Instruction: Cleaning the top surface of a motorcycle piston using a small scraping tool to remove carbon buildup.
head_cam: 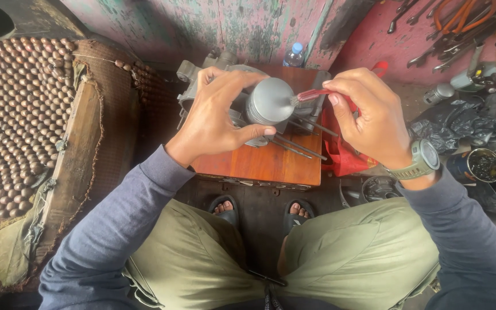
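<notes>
your left hand [216, 117] wraps around a grey metal piston [269, 101], thumb pressed along its lower edge and fingers [225, 77] curled over the far side, so the flat crown faces up toward you. your right hand [368, 117] pinches a small red-handled brush [317, 94] between thumb and fingers, clenched on the handle, with the bristle end touching the right rim of the piston crown. the piston sits above a grey engine casting [193, 72] that rests on a small orange-brown wooden bench [271, 161], and several thin metal studs [302, 143] stick out from the casting, slanting across the bench top beneath your hands. a green watch [423, 161] sits on your right wrist. just right of the bench lies a red plastic bag [345, 155] on the floor, and further right a dark round can [477, 165] stands among black rags. a clear water bottle [294, 55] with a blue cap stands behind the bench against the peeling wall. wrenches and pliers [460, 23] hang on the pink wall at the upper right (too crowded to tell apart). a beaded seat cover [12, 115] lies to your left.
</notes>
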